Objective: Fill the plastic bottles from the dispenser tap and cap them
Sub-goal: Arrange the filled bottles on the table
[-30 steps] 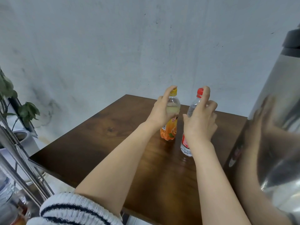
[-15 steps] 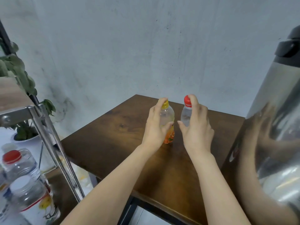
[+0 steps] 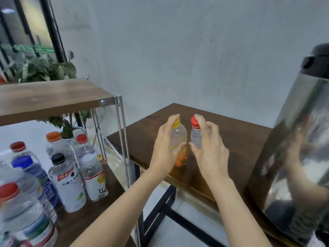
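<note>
Risk at the grip: the left hand (image 3: 164, 148) and right hand (image 3: 210, 150) each hold a bottle high up, near the shoulder. A thin plastic wall may buckle or twist under a hard squeeze.
Risk at the caps: both caps are on. If a cap is turned with the body loosely held, the bottle could spin or tip rather than open.
Risk between bottles: they stand just beside each other, so moving one could knock the other.
Risk at the edge: a toppled bottle could roll off the near edge of the dark wooden table (image 3: 240, 139).
Left hand pose: fingers curl round the yellow-capped clear plastic bottle with an orange label (image 3: 180, 138), forefinger up by the yellow cap (image 3: 176, 123), thumb across the front.
Right hand pose: it wraps the red-capped clear plastic bottle (image 3: 195, 138), forefinger on the red cap (image 3: 194, 122).
Bottle places: both are upright, close to the table's near edge. The red-capped one's base is hidden.
Dispenser: the tall polished steel dispenser (image 3: 293, 157) sits at the table's right edge. Its tap is not visible.
Shelf: further left, a metal-framed wooden shelf (image 3: 53, 97) carries more capped plastic bottles (image 3: 67, 177).
</note>
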A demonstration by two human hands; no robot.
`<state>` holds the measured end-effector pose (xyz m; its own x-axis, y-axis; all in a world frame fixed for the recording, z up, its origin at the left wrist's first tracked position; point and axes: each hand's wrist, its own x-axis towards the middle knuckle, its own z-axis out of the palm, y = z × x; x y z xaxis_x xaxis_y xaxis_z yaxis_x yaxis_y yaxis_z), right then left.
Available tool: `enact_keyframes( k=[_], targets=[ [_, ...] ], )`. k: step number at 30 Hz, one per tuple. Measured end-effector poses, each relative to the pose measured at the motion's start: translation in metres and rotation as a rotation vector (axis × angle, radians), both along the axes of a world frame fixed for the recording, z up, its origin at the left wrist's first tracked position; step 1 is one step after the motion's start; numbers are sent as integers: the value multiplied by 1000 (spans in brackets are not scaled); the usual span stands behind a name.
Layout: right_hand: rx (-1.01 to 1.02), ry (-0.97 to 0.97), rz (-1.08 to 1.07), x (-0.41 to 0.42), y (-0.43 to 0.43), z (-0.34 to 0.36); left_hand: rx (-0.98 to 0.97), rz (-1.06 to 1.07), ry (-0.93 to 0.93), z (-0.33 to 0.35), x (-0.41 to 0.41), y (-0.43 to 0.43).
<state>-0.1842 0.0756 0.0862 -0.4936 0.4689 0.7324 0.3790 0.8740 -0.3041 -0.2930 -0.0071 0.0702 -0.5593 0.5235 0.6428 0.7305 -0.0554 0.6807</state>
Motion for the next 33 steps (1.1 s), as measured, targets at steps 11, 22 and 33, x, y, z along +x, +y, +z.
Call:
enact_keyframes(
  k=[11, 22, 33],
  targets=[
    [-220, 15, 383, 0, -92, 5, -24, 188, 45, -15, 7, -147],
    [-506, -160, 724, -68, -161, -39, -136, 451, -15, -50, -24, -242],
    [-691, -220, 853, -137, -170, -86, -183, 518, -184, -106, -70, -240]
  ],
)
